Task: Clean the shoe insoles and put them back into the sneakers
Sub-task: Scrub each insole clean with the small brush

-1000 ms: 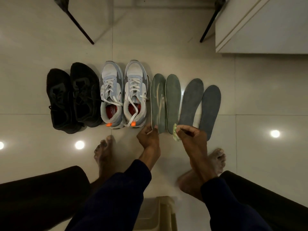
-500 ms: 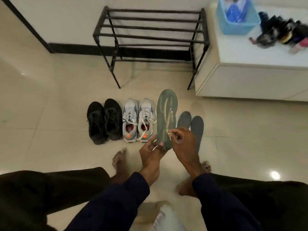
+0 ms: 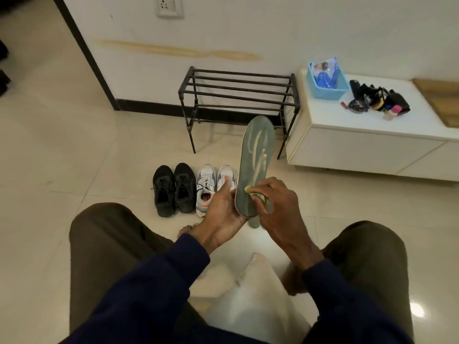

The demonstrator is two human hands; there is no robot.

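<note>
Glossy tiles [image 3: 74, 157]; left hand [image 3: 223, 209] grips streaked insole [image 3: 255, 150], right hand [image 3: 275, 207] pinches wipe [image 3: 250, 191].

Floor [image 3: 74, 150]: glossy cream tiles, bright light spot at the right.
Wall [image 3: 298, 33]: white, dark skirting, yellowish streak, socket [image 3: 169, 6] high up.
Shoe rack [image 3: 238, 95]: black metal, against the wall.
Cabinet [image 3: 360, 150]: low, white, beside the rack.
</note>
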